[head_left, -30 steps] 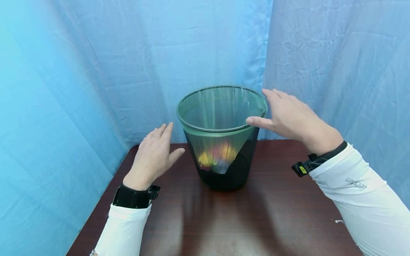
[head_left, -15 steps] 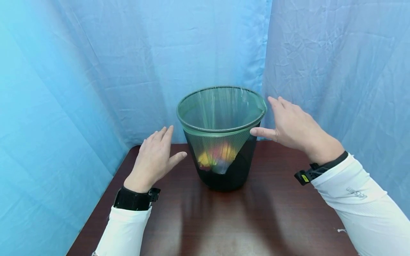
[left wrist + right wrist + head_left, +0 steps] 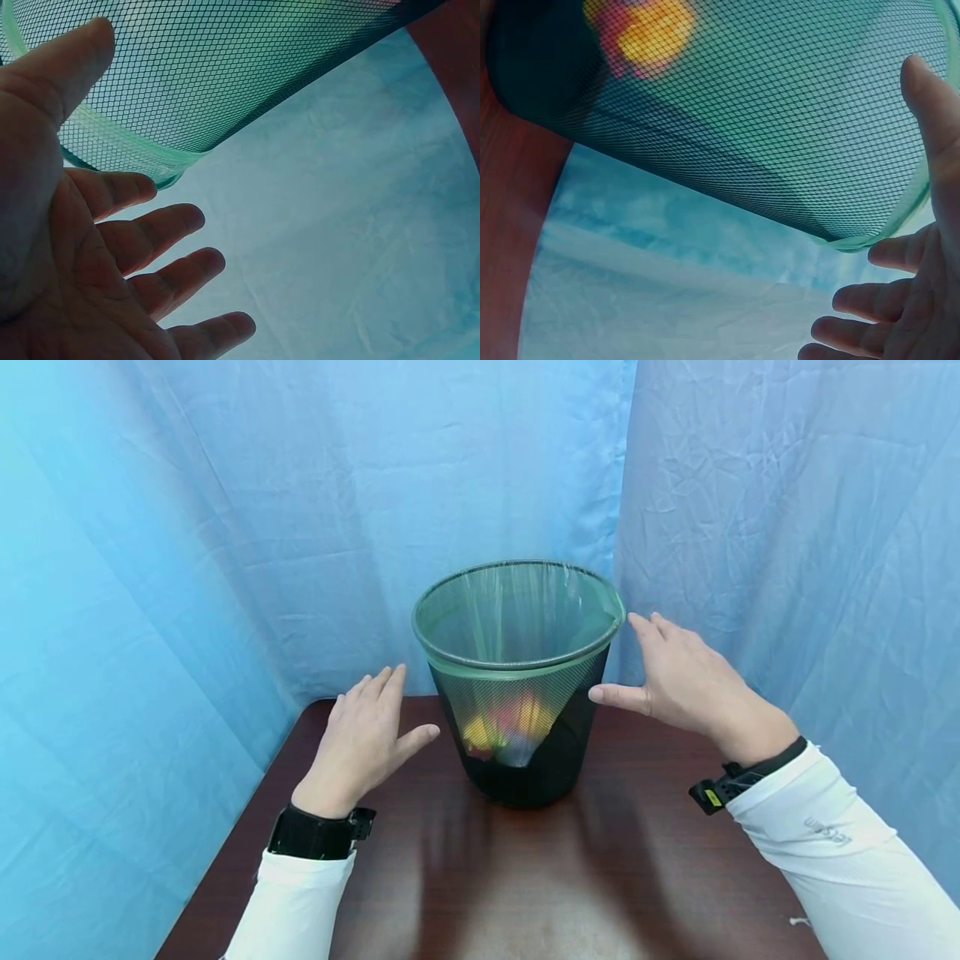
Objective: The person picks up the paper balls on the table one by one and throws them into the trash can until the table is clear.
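Note:
A black mesh wastebasket (image 3: 558, 752) stands upright on the table, lined with a green translucent bag (image 3: 517, 610) folded over its rim. Through the mesh, yellow and pink-red crumpled-looking contents (image 3: 656, 34) show low in the bag; their kind is unclear. My left hand (image 3: 360, 735) is held up to the left of the basket, fingers straight and thumb spread, apart from it. On the other side, my right hand (image 3: 686, 681) has its fingers extended near the rim and its thumb by the basket wall; whether it touches cannot be told. Neither hand holds anything.
The dark brown table (image 3: 525, 893) carries the basket near its far edge. Light blue curtains (image 3: 300, 510) hang behind and along both sides. A small white scrap (image 3: 799, 922) lies by the right sleeve.
My right hand has come down along the basket's right side, from rim height to slightly lower. The left hand has sunk slightly. The basket stays in place.

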Demonstrator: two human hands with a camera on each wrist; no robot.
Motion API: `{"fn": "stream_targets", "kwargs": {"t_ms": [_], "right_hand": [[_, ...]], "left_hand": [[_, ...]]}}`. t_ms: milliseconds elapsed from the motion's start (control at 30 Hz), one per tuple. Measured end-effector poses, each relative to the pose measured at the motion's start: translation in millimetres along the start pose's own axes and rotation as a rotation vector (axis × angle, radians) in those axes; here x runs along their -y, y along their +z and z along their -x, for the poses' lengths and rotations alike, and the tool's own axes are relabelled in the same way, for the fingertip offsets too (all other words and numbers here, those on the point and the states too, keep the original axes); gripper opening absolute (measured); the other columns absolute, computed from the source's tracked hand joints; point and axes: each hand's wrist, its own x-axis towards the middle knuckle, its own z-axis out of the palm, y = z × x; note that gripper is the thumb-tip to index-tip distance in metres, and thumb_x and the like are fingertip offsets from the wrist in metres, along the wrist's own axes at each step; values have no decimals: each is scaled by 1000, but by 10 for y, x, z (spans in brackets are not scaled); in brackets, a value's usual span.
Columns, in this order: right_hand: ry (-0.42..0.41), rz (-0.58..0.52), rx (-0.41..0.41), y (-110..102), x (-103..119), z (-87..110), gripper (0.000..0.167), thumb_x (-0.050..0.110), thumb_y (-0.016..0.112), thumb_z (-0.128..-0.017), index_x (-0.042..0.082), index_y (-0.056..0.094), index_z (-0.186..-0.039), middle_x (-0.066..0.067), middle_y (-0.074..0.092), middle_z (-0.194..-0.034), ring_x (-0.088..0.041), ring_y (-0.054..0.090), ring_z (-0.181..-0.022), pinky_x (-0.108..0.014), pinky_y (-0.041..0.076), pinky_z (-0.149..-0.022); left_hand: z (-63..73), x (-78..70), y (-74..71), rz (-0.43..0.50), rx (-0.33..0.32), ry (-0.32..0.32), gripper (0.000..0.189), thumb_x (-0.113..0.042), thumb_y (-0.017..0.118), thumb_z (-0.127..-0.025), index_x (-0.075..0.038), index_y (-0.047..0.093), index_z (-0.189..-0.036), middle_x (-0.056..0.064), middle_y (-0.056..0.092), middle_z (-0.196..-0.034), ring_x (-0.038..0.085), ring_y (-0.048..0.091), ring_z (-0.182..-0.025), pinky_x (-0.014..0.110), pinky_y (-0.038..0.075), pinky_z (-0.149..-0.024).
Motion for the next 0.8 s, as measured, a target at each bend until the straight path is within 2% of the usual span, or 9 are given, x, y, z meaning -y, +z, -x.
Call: {"fn": "stream_targets", "kwargs": {"t_ms": [233, 467, 700, 800], "right_hand": [[1, -10, 20, 115, -34, 37, 125, 84, 62, -83, -7, 27, -161, -37, 31, -161, -56, 37, -145, -72, 34, -115], [13, -6, 34, 209, -53, 73, 128, 89, 59, -80, -6, 28, -160, -37, 31, -161, -58, 36, -144, -73, 33, -115], [19, -10, 42, 298, -86, 111, 123, 82, 64, -83, -7, 29, -160, -37, 33, -160, -58, 37, -144, -73, 35, -113], [24, -5, 54, 337, -104, 122, 126, 85, 62, -81, -7, 28, -160, -38, 32, -160, -59, 37, -143, -74, 36, -112]], "left_hand": [[30, 12, 53, 2, 7, -6, 96, -56, 72, -94, -1, 33, -162, 25, 42, -162, 50, 38, -149, 73, 32, -117], [42, 15, 99, -4, 3, 5, 96, -56, 74, -93, 0, 35, -161, 26, 43, -161, 51, 39, -147, 72, 33, -116], [59, 15, 148, -3, 9, -1, 95, -56, 74, -93, -1, 36, -161, 25, 44, -160, 51, 40, -147, 74, 31, -116], [72, 13, 165, -1, 13, -4, 95, -56, 74, -93, -2, 36, -161, 25, 43, -161, 51, 39, -148, 76, 30, -115]]}}
